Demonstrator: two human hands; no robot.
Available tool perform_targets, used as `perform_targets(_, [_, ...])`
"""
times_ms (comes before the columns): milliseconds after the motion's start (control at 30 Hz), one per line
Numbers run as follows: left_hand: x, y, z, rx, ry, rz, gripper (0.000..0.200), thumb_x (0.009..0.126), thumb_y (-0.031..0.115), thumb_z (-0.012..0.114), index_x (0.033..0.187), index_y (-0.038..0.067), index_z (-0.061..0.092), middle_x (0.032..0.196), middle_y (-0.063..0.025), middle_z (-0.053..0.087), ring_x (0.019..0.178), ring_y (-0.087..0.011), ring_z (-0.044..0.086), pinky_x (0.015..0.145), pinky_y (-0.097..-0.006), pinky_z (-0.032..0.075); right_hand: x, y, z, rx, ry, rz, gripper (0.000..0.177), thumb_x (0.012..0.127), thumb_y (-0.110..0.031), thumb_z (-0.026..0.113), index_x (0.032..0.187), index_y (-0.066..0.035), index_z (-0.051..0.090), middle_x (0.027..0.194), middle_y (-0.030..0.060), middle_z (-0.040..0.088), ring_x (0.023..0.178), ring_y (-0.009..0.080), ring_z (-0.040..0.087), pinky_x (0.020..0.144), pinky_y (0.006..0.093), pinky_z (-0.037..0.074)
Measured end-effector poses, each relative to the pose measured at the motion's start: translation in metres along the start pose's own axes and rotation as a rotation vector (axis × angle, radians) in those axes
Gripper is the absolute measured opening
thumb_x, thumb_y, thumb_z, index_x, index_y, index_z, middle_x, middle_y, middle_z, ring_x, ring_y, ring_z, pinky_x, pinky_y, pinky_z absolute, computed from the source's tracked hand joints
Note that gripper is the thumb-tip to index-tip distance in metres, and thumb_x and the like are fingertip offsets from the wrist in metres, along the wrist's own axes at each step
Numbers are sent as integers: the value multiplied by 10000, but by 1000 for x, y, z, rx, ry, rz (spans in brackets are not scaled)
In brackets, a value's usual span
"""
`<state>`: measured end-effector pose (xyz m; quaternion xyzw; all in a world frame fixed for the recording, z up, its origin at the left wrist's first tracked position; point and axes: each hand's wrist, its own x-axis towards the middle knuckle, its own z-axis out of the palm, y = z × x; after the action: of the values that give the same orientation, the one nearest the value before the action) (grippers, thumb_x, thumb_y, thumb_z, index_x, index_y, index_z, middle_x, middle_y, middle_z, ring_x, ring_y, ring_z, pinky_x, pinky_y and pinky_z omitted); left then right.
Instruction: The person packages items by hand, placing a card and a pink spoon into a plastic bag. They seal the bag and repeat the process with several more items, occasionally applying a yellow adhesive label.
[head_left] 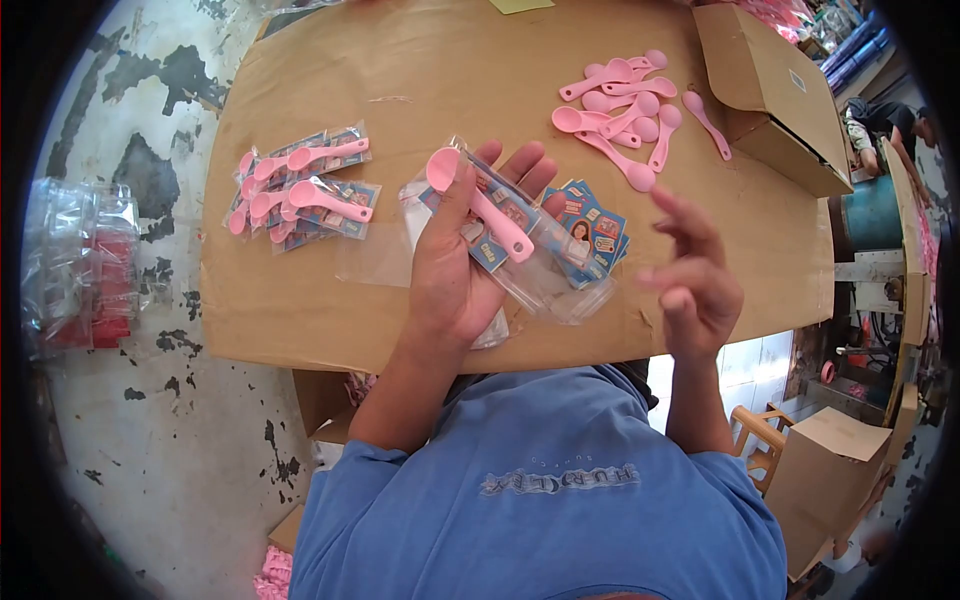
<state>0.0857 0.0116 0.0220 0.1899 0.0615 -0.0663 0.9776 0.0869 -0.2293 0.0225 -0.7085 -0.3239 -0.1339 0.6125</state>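
My left hand [458,285] lies palm up over the table, its thumb pressing a pink spoon [488,212] and a blue printed card [490,250] against the fingers. A clear plastic bag [560,298] trails from the held card toward the lower right. My right hand [698,290] hovers empty at the right, index finger stretched out and the others partly curled. Between the two hands rests a small stack of blue printed cards [600,225]. Loose pink spoons [625,130] are heaped beyond my right hand.
On the left of the cardboard-covered table [290,310] lies a pile of bagged spoons with cards [300,195]. An open cardboard box [775,95] stands at the back right. Plastic-wrapped bundles [85,265] are at far left. Another person [890,125] is partly visible at far right.
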Motion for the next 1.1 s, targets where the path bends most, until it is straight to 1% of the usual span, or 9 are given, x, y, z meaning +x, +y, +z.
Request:
perform_targets(67, [-3,5,4,-22,-25,-50,448,1122,361,526,1432,41,489,1501,-236,530,1439,-332,509,1196,-523,451,9,-4,0,-232,10,64,302,884,-155,787,1185,-143,803,1510,216,577,1417,378,502,1155,499,405])
perform_targets(167, [-6,2,13,-36,-44,-139,501,1121,383,518,1463,21,456,1514,-266,505,1459,-349,480,1200,-517,442,26,0,14,-510,-88,-141,347,879,-117,764,1216,-190,799,1527,181,571,1437,378,487,1161,495,413])
perform_targets(367, [-8,-10,18,50,-160,-284,571,1127,388,494,1543,10,390,1537,-235,497,1451,-315,486,1168,-460,472,44,-5,36,-354,-179,-247,331,812,-111,774,1123,-210,830,1525,131,584,1468,367,463,1175,492,406])
perform_targets(567, [-5,-4,5,409,-153,-85,637,1102,344,566,1595,-1,357,1557,-207,499,1454,-275,488,1208,-401,403,25,1,15,140,76,150,352,866,-12,806,1212,-34,746,1193,112,737,1081,191,695,918,321,539])
perform_targets(733, [-8,-13,20,796,-213,-64,528,1065,171,650,1520,-35,478,1373,-170,672,1240,-185,650,1069,-312,496,14,-3,17,255,3,507,640,915,-66,816,1472,-4,507,900,21,687,819,67,619,759,251,497])
perform_targets(833, [-7,-23,20,868,-152,-5,463,1045,97,660,1467,-49,536,1235,-233,746,1101,-210,739,982,-320,564,5,-6,26,375,99,578,559,920,-63,812,1407,-14,540,875,19,688,792,66,608,732,258,498])
perform_targets(933, [-10,-25,26,871,-131,-9,486,1050,98,659,1499,-24,516,1185,-213,768,1113,-188,732,983,-306,552,3,-6,21,309,251,517,472,923,-69,802,1332,-26,569,962,52,703,827,101,620,714,281,505])
perform_targets(1033, [-13,-27,27,888,-136,8,539,1056,89,656,1555,4,469,1172,-173,779,1115,-136,712,975,-273,532,10,7,3,-256,291,51,409,927,-87,792,1277,-23,591,1094,94,696,892,166,635,709,305,514])
perform_targets(1100, [-13,-28,26,908,-174,44,572,1056,86,657,1580,13,441,1154,-164,785,1094,-121,711,958,-261,530,20,0,-8,-448,179,-44,344,866,-86,801,1197,-89,708,1218,100,646,972,234,604,735,350,509])
